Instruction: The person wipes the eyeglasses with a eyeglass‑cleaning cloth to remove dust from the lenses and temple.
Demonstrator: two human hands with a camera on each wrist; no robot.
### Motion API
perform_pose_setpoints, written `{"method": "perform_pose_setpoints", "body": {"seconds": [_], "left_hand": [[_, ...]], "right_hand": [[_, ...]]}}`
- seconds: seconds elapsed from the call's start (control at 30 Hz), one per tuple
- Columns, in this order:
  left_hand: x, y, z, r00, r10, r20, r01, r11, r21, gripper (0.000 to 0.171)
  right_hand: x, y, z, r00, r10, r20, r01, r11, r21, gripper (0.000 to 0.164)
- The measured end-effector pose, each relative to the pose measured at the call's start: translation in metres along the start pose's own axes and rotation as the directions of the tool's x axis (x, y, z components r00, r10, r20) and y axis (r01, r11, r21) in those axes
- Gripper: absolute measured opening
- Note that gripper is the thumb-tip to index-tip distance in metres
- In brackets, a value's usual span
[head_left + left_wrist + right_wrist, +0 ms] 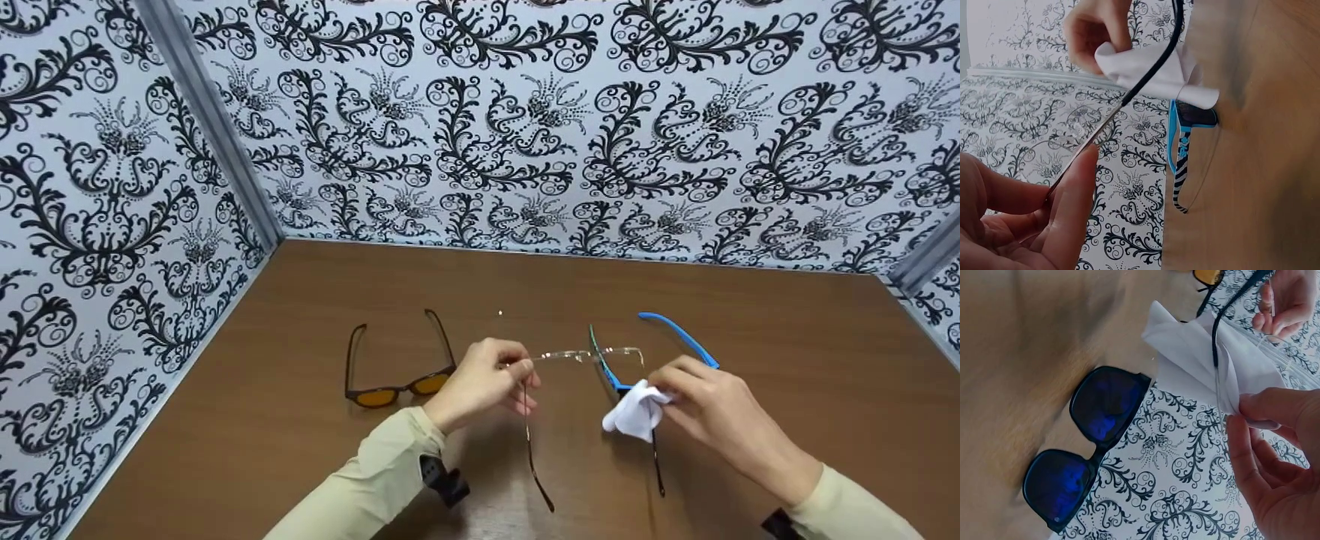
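My left hand pinches a pair of clear, thin-framed eyeglasses near one hinge, fingertips and thumb on the metal. The eyeglasses are held up over the table, both dark-tipped temples pointing toward me. In my right hand is a white cloth, pinched between thumb and fingers at the other temple. That temple runs along the cloth's folds in the right wrist view. Behind the cloth lie blue-and-black sunglasses, partly hidden in the head view; one temple has black-and-white stripes.
Dark-framed glasses with orange lenses lie on the brown table left of my left hand. A tiny white speck sits farther back. Patterned walls enclose the table's back and sides.
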State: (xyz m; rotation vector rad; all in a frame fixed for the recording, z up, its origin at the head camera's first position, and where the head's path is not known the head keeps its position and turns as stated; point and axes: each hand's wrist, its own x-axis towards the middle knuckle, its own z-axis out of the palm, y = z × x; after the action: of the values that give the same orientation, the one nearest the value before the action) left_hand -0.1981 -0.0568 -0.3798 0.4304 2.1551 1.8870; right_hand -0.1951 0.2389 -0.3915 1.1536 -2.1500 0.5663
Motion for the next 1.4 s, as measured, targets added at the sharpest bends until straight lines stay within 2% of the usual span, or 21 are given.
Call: {"method": "perform_pose_setpoints", "body": {"seconds": [0.17, 0.23, 0.3, 0.33, 0.4, 0.63, 0.7, 0.9, 1.13, 1.4], "left_hand": [[-0.003, 0.001, 0.005, 0.999, -0.018, 0.028, 0.018, 1.000, -0.006, 0.019], [-0.004, 0.001, 0.006, 0.999, -0.015, 0.034, 0.016, 1.000, -0.007, 0.019], [-0.003, 0.000, 0.007, 0.999, -0.006, 0.039, 0.006, 1.000, -0.007, 0.019], [-0.003, -0.001, 0.007, 0.999, -0.003, 0.040, 0.003, 1.000, -0.009, 0.019], [-0.003, -0.001, 0.007, 0.999, 0.000, 0.040, 0.001, 1.000, -0.010, 0.019], [-0.002, -0.001, 0.006, 1.000, 0.002, 0.016, -0.001, 1.000, -0.002, 0.018], [-0.001, 0.000, 0.006, 1.000, 0.002, 0.005, -0.002, 1.000, -0.004, 0.018], [0.003, 0.000, 0.003, 0.999, -0.001, -0.034, 0.000, 0.999, -0.037, 0.015], [0.007, -0.001, -0.003, 0.997, 0.000, -0.080, -0.004, 0.999, -0.049, 0.016], [0.015, -0.001, -0.010, 0.994, 0.004, -0.109, -0.007, 0.999, -0.034, 0.016]], "right_hand": [[0.005, 0.004, 0.002, 0.999, -0.032, -0.024, 0.031, 0.998, -0.062, 0.035], [0.006, 0.004, 0.001, 1.000, -0.018, -0.023, 0.017, 0.998, -0.067, 0.026], [0.006, 0.004, 0.001, 0.999, -0.005, -0.034, 0.003, 0.998, -0.066, 0.006], [0.005, 0.004, 0.001, 0.999, -0.004, -0.040, 0.001, 0.998, -0.065, 0.006], [0.006, 0.004, 0.001, 0.999, 0.008, -0.041, -0.010, 0.999, -0.053, 0.025], [0.006, 0.008, 0.000, 0.998, -0.060, -0.011, 0.060, 0.998, -0.036, 0.021], [0.005, 0.008, -0.001, 0.996, -0.085, -0.007, 0.085, 0.996, -0.025, 0.029], [0.002, 0.003, -0.003, 0.991, -0.134, 0.024, 0.133, 0.989, 0.061, 0.034], [-0.002, -0.014, -0.009, 0.987, -0.105, 0.120, 0.089, 0.987, 0.131, 0.033], [-0.002, -0.020, -0.008, 0.973, -0.152, 0.177, 0.119, 0.976, 0.181, 0.026]]}}
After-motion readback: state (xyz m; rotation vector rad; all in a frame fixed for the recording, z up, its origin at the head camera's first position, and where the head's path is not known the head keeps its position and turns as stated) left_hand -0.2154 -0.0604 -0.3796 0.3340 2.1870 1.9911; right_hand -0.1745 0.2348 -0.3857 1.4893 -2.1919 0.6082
